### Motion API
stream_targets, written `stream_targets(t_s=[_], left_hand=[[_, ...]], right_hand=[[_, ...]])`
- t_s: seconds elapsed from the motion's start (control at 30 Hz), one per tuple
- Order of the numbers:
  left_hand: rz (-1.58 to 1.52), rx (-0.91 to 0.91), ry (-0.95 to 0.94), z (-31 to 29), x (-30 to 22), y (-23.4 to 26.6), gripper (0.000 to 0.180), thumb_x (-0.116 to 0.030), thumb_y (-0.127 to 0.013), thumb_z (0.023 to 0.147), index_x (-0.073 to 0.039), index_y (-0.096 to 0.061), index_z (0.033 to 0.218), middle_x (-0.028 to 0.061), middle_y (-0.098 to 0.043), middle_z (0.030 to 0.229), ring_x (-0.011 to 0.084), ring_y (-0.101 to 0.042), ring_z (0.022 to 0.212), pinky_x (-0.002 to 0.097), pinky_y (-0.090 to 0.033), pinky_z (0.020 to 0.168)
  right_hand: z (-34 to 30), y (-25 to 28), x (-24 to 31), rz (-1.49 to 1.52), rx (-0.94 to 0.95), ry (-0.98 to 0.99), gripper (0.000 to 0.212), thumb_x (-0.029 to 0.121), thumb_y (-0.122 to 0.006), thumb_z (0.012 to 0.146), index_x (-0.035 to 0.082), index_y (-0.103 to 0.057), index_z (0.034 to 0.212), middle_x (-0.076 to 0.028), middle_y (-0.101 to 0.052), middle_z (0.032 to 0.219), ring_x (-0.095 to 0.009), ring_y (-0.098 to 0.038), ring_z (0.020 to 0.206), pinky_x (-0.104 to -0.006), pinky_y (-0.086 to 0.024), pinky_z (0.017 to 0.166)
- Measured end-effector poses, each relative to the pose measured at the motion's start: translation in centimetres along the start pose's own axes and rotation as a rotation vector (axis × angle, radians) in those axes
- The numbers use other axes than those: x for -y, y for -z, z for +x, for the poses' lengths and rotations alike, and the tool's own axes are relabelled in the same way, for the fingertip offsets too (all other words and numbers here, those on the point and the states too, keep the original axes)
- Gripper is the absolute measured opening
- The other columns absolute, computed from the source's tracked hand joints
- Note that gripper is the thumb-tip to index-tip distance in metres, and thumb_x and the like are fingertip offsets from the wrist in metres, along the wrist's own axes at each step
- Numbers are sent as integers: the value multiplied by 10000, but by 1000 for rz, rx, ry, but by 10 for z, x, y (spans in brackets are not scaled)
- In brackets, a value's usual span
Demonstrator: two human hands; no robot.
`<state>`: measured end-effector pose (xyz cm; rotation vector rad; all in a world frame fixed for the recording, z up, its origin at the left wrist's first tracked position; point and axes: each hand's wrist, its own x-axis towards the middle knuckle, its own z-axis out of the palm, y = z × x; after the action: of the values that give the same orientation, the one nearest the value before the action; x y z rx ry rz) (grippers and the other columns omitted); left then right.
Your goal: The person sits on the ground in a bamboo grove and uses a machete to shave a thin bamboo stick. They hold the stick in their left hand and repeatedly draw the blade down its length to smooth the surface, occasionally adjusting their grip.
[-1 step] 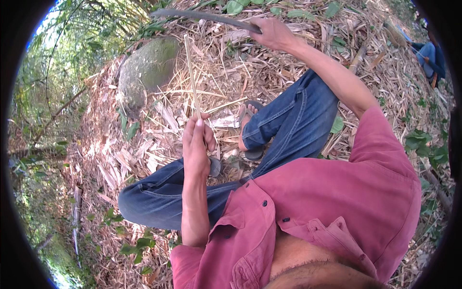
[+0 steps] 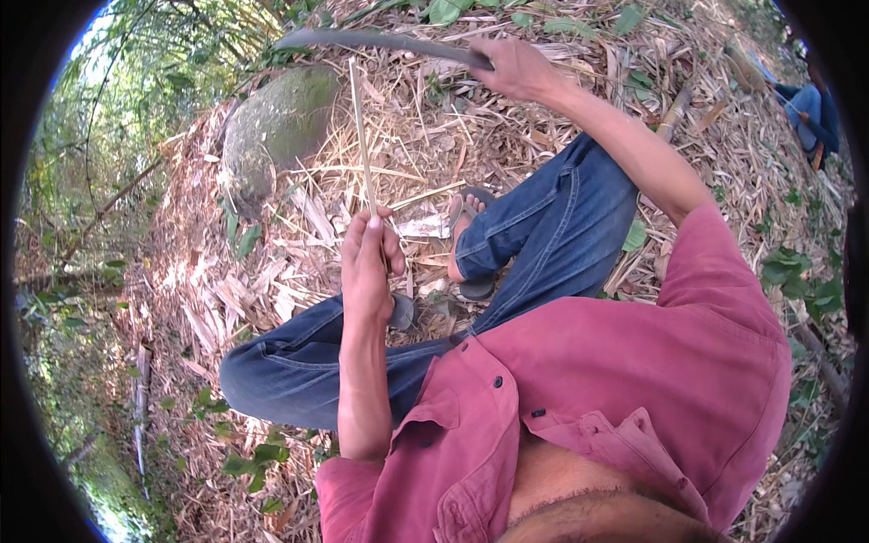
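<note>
The ground [image 2: 272, 271] is lying under a thick litter of dry bamboo leaves and pale husks, sloping away toward green undergrowth on the person's left. A person in a faded red shirt [image 2: 634, 389] and blue jeans [image 2: 543, 226] is sitting on this litter, one knee bent up, a bare foot resting in a dark sandal [image 2: 472, 288].

A rounded, moss-covered boulder [image 2: 272, 127] is sitting in the leaves ahead and to the left, near the far end of the blade.

At the upper right rim, another person in blue clothing [image 2: 810, 104] is crouching well apart from the seated one.

The right hand [image 2: 520, 68] is reaching far forward with the arm stretched out, its grip clenched around the handle of a long, dark, curved machete [image 2: 380, 41]. The blade is running leftward from the fist, roughly level, above the litter and toward the boulder.

The left hand [image 2: 367, 267] is raised in front of the knee, its grip closed around the lower end of a thin, pale bamboo strip [image 2: 360, 127]. The fingers are wrapping the strip with the thumb pressing along it. The strip is standing nearly upright from the fist, its top end coming close under the machete blade; whether the two are touching cannot be told.
</note>
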<state>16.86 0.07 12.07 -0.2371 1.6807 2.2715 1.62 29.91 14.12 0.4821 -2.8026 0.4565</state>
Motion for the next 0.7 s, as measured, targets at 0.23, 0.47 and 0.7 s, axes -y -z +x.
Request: stream_targets(t_s=[0.23,0.47,0.7], left_hand=[[-50,-52,34,31,-4,-4,214,-212,-444,989,-35,-498,1096,-56,-342,635,23,-291,451,184,-213,393],[85,-145,-22,37,11,-2,248,-236,-441,995,-28,-574,1009,-96,-293,585,4,-244,447,192,-170,386],[125,-36,3,9,8,-7,251,-232,-436,1001,-22,-567,959,-80,-331,593,9,-267,469,196,-197,410]], right_hand=[[-34,-23,66,35,187,248,222,247,-630,812,76,-516,895,-94,-580,637,-274,-617,563,-398,-476,511],[-36,-38,84,-1,185,353,241,237,-651,765,81,-515,889,-106,-606,688,-313,-629,608,-434,-489,533],[-11,-36,44,-81,87,150,209,246,-622,788,102,-525,904,-146,-586,608,-349,-622,608,-467,-484,556]])
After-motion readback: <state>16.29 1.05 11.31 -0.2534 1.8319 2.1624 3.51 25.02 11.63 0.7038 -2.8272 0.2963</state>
